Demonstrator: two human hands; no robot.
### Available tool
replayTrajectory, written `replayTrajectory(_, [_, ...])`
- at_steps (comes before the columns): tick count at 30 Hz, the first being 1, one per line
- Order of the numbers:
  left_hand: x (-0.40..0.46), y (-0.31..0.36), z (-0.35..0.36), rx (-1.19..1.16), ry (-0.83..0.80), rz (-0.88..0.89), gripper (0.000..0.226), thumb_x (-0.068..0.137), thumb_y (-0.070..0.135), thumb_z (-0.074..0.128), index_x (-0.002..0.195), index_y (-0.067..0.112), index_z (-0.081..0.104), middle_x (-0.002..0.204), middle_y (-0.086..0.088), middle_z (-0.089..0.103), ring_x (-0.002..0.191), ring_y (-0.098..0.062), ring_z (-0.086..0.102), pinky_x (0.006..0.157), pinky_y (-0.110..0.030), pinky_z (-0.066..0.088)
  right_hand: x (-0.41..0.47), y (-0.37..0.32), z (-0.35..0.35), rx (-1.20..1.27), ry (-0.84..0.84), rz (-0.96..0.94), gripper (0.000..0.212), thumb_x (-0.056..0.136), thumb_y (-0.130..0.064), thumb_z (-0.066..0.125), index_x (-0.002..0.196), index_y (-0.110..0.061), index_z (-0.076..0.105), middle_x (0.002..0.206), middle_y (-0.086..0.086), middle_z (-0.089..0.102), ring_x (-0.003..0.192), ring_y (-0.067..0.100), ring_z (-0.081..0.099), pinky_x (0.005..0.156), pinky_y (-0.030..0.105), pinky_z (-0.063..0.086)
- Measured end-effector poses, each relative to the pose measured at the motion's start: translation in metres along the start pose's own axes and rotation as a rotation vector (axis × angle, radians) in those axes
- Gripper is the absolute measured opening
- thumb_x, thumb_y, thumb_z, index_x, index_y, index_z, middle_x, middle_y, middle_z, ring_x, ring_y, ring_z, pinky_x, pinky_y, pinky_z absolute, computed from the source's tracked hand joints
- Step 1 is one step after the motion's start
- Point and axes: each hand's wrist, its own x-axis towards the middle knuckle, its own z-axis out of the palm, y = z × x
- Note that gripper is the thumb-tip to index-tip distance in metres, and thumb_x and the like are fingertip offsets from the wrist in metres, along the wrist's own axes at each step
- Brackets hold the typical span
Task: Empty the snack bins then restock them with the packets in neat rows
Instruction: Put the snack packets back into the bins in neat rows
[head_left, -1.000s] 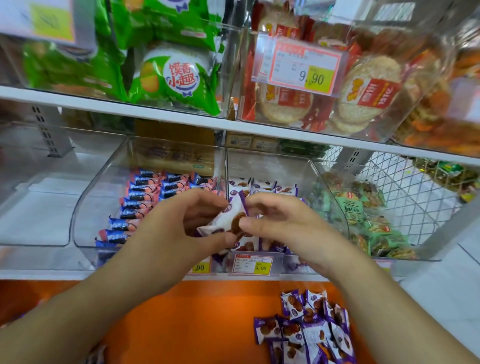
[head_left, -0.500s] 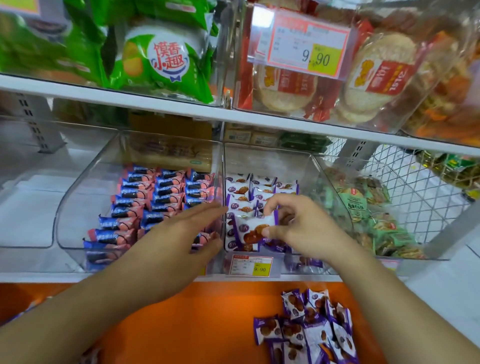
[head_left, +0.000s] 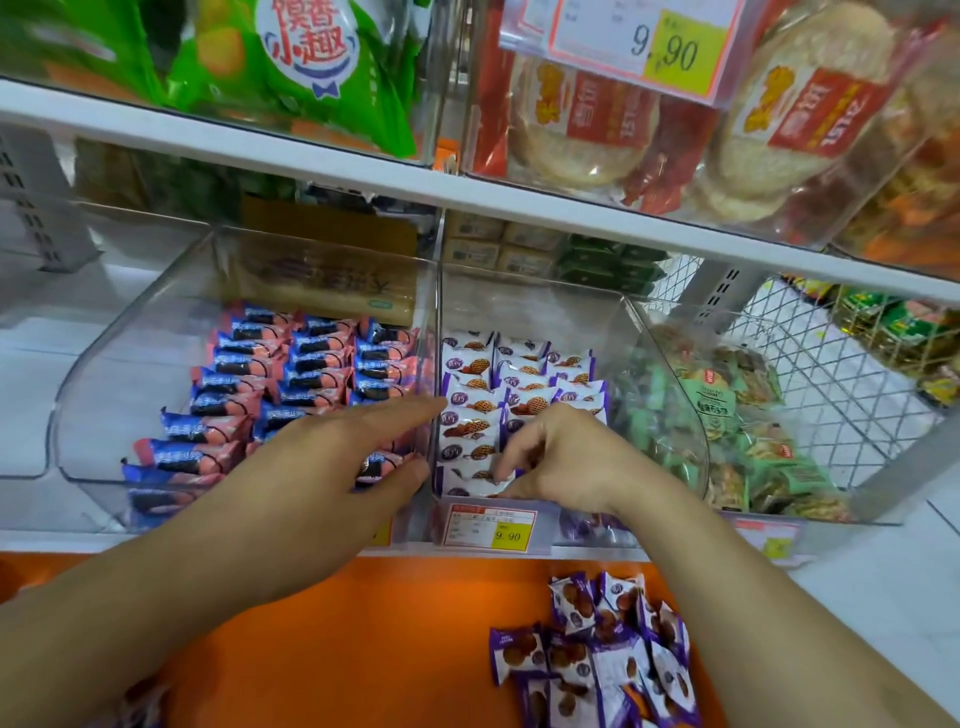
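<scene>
The person's right hand (head_left: 558, 457) reaches over the front lip of the clear plastic middle bin (head_left: 670, 374), its fingers (head_left: 506, 457) bent downward onto the front-most white-and-purple cookie packet (head_left: 470, 480) in the left row; whether they pinch the packet or only press on it cannot be told. The white-and-purple packets in that bin (head_left: 519, 384) lie overlapped in about 3 rows running from the back toward the front. The left hand (head_left: 337, 457) is spread flat with straight fingers and holds nothing. It hovers in front of the transparent divider wall between the 2 bins, its fingertips (head_left: 434, 404) at the wall's edge and its thumb near the lower front corner.

The clear plastic left bin (head_left: 119, 364) holds blue-and-pink wrapped snack packets (head_left: 306, 358), also laid in neat overlapping rows. A loose heap of white-and-purple packets (head_left: 602, 654) sits on the orange surface (head_left: 337, 649) below the shelf, well apart from both hands.

A white price tag with a yellow block reading 9.90 (head_left: 491, 527) is fixed to the middle bin's front. To the right, a clear bin of green wrapped snacks (head_left: 727, 415) stands just beside the middle bin. On the shelf above, green snack bags (head_left: 306, 57) and round rice crackers in red-labelled wrappers (head_left: 587, 130) fill further clear bins.
</scene>
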Motion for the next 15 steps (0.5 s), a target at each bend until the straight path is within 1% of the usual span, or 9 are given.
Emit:
replayTrajectory(1, [0.0,0.0,0.0,0.002,0.0,0.005,0.056,0.104,0.048,0.049,0.151,0.065,0.025,0.129,0.032,0.052,0.086,0.018,0.011,0.109,-0.029,0.036,-0.002,-0.001,-0.003,0.005,-0.015,0.002,0.019,0.077,-0.023,0.094,0.091,-0.031,0.086,0.084,-0.015,0.078,0.076,0.0,0.068,0.08,0.029,0.059])
replayTrajectory(2, [0.0,-0.001,0.0,0.005,0.0,0.013,0.056,0.104,0.048,0.05,0.151,0.065,0.025,0.137,0.031,0.052,0.086,0.02,0.011,0.108,-0.033,0.04,-0.005,-0.001,-0.009,0.03,-0.037,0.005,0.019,0.078,-0.021,0.093,0.093,-0.031,0.086,0.085,-0.015,0.078,0.078,-0.001,0.069,0.08,0.026,0.058])
replayTrajectory(4, [0.0,-0.002,0.0,0.012,0.01,0.026,0.056,0.104,0.048,0.05,0.151,0.066,0.025,0.143,0.031,0.05,0.086,0.024,0.009,0.103,-0.035,0.048,-0.015,-0.001,-0.026,0.131,-0.056,0.017,0.022,0.082,-0.015,0.089,0.097,-0.03,0.085,0.091,-0.012,0.079,0.087,0.003,0.073,0.082,0.022,0.058])
replayTrajectory(5, [0.001,-0.004,0.001,0.008,0.016,0.029,0.056,0.104,0.047,0.05,0.15,0.065,0.026,0.136,0.03,0.054,0.087,0.026,0.007,0.1,-0.033,0.049,-0.02,0.0,-0.036,0.181,-0.023,0.031,0.024,0.085,-0.01,0.086,0.099,-0.029,0.084,0.094,-0.009,0.08,0.091,0.007,0.074,0.083,0.022,0.059])
replayTrajectory(7, [0.003,-0.006,0.002,-0.025,0.022,0.037,0.055,0.104,0.046,0.051,0.15,0.065,0.027,0.122,0.03,0.057,0.09,0.034,0.009,0.087,-0.019,0.049,-0.028,0.007,-0.053,0.182,0.078,0.061,0.026,0.088,-0.001,0.081,0.096,-0.025,0.082,0.094,-0.004,0.079,0.092,0.011,0.075,0.084,0.025,0.061])
replayTrajectory(9, [0.005,-0.01,0.004,-0.041,0.019,0.07,0.056,0.103,0.046,0.052,0.149,0.065,0.027,0.132,0.035,0.051,0.098,0.038,0.029,0.078,-0.005,0.039,-0.029,0.015,-0.063,0.009,0.104,0.083,0.026,0.087,0.003,0.079,0.09,-0.023,0.079,0.089,-0.006,0.078,0.087,0.008,0.075,0.086,0.029,0.062])
replayTrajectory(10, [0.006,-0.013,0.005,-0.042,0.022,0.087,0.057,0.103,0.046,0.053,0.15,0.065,0.027,0.14,0.038,0.045,0.105,0.033,0.037,0.081,-0.001,0.036,-0.028,0.018,-0.064,-0.093,0.074,0.102,0.027,0.086,0.002,0.079,0.089,-0.024,0.079,0.086,-0.008,0.078,0.084,0.006,0.075,0.086,0.03,0.062])
replayTrajectory(13, [0.009,-0.022,0.01,-0.039,0.044,0.127,0.059,0.102,0.046,0.055,0.152,0.064,0.027,0.155,0.038,0.034,0.127,0.023,0.029,0.105,-0.008,0.029,-0.019,0.024,-0.061,-0.319,-0.032,0.152,0.023,0.083,-0.007,0.085,0.095,-0.026,0.079,0.088,-0.012,0.077,0.085,0.005,0.074,0.087,0.032,0.062])
replayTrajectory(15, [0.009,-0.025,0.011,-0.042,0.054,0.139,0.06,0.102,0.048,0.054,0.152,0.063,0.027,0.157,0.038,0.03,0.133,0.02,0.026,0.112,-0.012,0.027,-0.014,0.023,-0.057,-0.411,-0.087,0.18,0.025,0.083,-0.014,0.087,0.104,-0.025,0.079,0.098,-0.011,0.077,0.093,0.007,0.072,0.092,0.034,0.061])
